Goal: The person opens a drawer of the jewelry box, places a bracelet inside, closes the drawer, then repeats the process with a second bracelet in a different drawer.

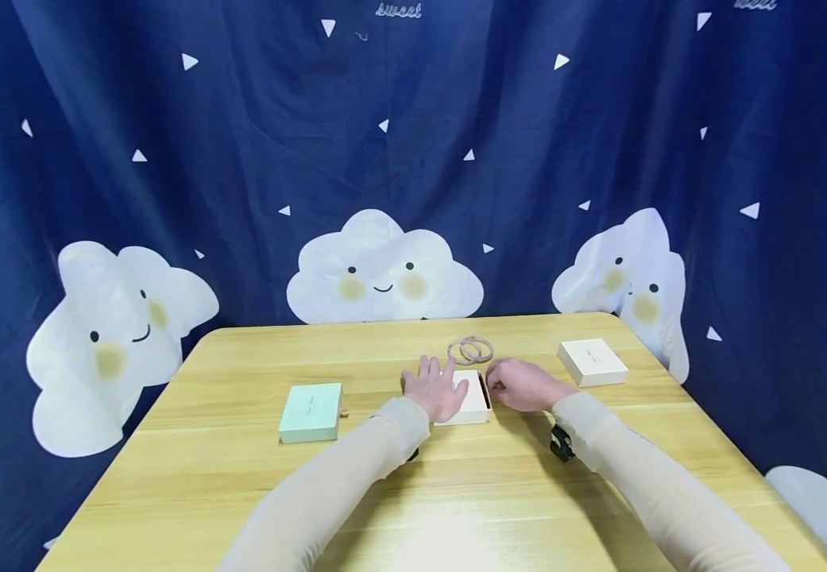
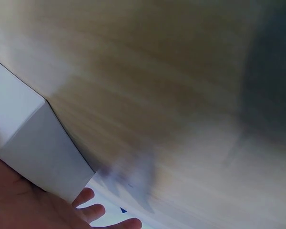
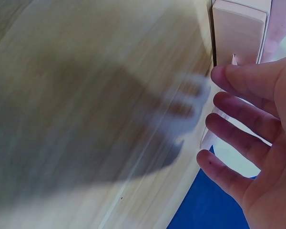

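A white drawer box (image 1: 472, 407) lies on the table between my two hands. Its inner drawer (image 3: 238, 33), pinkish in the right wrist view, sticks a little out of the sleeve on the right, showing a dark strip of interior in the head view. My left hand (image 1: 436, 391) rests on the box with fingers spread and straight. At the drawer's front, my right hand (image 1: 523, 384) pinches the small pull tab (image 3: 234, 59) between thumb and index finger; its other fingers are loosely bent. The left wrist view shows the box's white side (image 2: 50, 150) beside the left palm.
Two overlapping beige rings (image 1: 470, 350) lie just behind the box. A mint-green box (image 1: 311, 413) with a small tab on its right side sits to the left. Another white box (image 1: 592, 362) stands at the right. Behind the wooden table (image 1: 191, 492) hangs a dark blue curtain (image 1: 241, 159).
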Tool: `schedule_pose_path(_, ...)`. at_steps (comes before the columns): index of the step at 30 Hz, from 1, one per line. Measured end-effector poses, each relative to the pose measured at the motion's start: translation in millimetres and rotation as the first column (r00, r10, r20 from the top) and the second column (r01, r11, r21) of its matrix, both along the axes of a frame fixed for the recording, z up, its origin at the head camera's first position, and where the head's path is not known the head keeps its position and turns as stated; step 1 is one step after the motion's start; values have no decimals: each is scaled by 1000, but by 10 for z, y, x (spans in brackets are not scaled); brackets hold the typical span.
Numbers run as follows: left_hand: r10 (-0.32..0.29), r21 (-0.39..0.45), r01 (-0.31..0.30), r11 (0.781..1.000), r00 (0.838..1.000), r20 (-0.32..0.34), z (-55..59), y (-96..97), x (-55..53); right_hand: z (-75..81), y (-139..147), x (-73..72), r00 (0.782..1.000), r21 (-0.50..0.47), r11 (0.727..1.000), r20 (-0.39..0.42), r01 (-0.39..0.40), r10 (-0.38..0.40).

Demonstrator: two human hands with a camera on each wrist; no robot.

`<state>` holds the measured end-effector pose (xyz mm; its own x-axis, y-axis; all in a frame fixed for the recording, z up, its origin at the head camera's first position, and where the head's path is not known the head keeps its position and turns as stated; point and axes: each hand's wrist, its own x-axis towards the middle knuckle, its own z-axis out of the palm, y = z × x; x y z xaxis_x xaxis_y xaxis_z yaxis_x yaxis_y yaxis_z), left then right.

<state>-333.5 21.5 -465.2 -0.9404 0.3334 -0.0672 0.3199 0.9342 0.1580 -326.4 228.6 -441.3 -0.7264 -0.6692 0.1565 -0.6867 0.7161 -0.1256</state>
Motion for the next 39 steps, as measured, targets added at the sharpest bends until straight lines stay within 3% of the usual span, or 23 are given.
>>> schedule_pose_path(13, 8, 0, -8, 1000, 1000, -1, 63, -15, 67, -16, 43, -2, 999, -2, 999, 22, 36, -35)
schedule_pose_path(39, 18, -16, -18, 1000, 1000, 11, -27, -4, -17, 21, 127, 28, 998, -1, 999, 27, 52, -52)
